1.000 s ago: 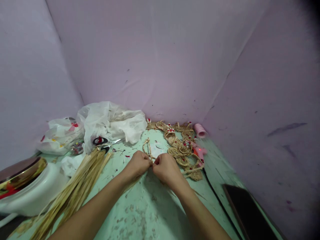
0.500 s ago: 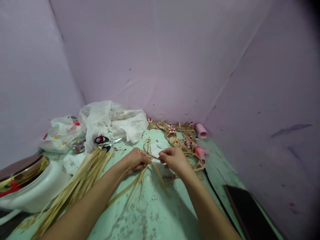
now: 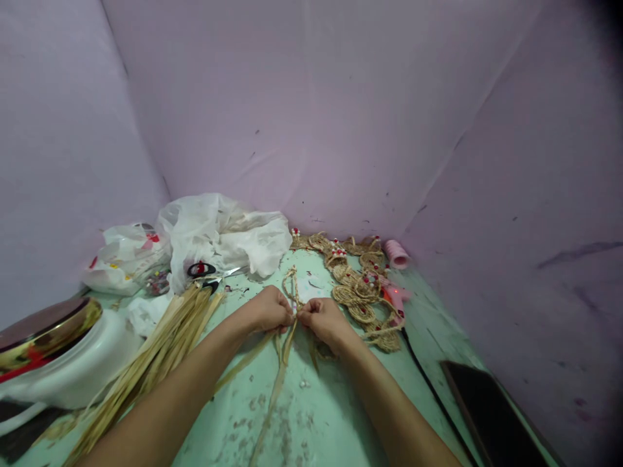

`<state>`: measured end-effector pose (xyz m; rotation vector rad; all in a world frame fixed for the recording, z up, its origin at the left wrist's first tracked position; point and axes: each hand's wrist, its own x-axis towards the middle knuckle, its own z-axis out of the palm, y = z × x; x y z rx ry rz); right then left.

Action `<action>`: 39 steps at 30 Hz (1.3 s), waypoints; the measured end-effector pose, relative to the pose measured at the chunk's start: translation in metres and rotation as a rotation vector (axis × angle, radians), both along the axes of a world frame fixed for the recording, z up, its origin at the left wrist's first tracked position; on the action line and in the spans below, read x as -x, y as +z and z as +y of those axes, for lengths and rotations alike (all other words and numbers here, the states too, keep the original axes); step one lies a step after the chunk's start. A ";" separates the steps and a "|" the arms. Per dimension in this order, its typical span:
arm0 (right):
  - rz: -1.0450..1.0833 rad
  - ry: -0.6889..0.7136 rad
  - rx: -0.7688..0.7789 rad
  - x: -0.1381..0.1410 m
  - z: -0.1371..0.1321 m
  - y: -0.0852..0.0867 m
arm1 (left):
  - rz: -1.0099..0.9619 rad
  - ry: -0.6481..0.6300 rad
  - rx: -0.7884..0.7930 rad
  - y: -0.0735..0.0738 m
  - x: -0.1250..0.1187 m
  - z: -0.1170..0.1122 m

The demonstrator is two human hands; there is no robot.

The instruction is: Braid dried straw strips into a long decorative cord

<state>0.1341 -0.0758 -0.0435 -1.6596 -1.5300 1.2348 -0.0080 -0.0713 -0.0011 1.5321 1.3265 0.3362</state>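
Close together over the middle of the green surface, my left hand (image 3: 273, 310) and my right hand (image 3: 318, 316) both pinch a braided straw cord (image 3: 291, 284). A loop of the cord stands out beyond my fingertips. Loose flat straw strands (image 3: 280, 376) trail from the pinch toward me, one running under my left forearm. My fingers hide the point where the strands cross. To the left lies a bundle of dry straw strips (image 3: 165, 350).
Coiled braided pieces with red and white beads (image 3: 360, 292) lie right of my hands, beside a pink glue gun (image 3: 396, 295) with a black cable. A pink spool (image 3: 396, 254), scissors (image 3: 211, 275), white plastic bags (image 3: 224, 233), a white round-bodied object (image 3: 92, 363) and a dark flat panel (image 3: 487, 415) surround them.
My right hand has moved left, right up to my left hand at the cord. A loose strand now hangs straighter toward me. The view has shifted slightly.
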 end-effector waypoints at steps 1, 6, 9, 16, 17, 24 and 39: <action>0.009 0.000 0.004 0.000 0.000 0.000 | 0.093 -0.002 -0.049 0.001 0.001 0.000; 0.170 -0.061 0.101 0.006 -0.006 0.009 | 0.428 -0.004 -0.214 0.007 -0.009 -0.011; 0.276 -0.114 0.160 0.008 -0.009 0.014 | 0.580 0.031 -0.313 0.013 -0.024 -0.026; 0.404 -0.111 0.218 0.007 -0.010 0.013 | 0.601 0.018 -0.429 0.015 -0.039 -0.045; 0.417 -0.100 0.219 0.007 -0.010 0.013 | 0.562 0.011 -0.416 0.016 -0.036 -0.042; 0.445 0.041 0.222 0.000 -0.009 0.019 | 0.119 0.226 -0.058 0.019 -0.006 -0.007; -0.004 0.159 -0.075 -0.004 -0.002 0.006 | -0.038 0.260 0.112 -0.010 -0.016 -0.005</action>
